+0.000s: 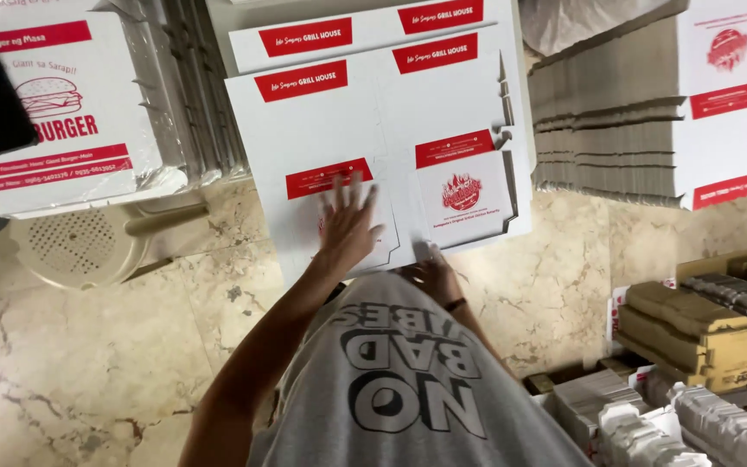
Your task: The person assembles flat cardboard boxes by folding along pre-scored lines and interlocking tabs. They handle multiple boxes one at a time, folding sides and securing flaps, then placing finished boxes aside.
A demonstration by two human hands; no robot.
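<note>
Flat white box blank (373, 147) with red labels: top of a pile, upper centre of frame, on the marble floor (88, 363). Left hand (347, 227): fingers spread apart, palm pressed flat on the blank's lower left panel. Right hand (432, 275): at the blank's lower edge, touching it; whether it grips cannot be told. Stack of flat blanks (607, 130): upper right. Plastic stool (79, 246): left.

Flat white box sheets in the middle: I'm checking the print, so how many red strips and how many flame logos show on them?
Red strips: 6
Flame logos: 1
Total: 7
The left hand may hide more.
</note>
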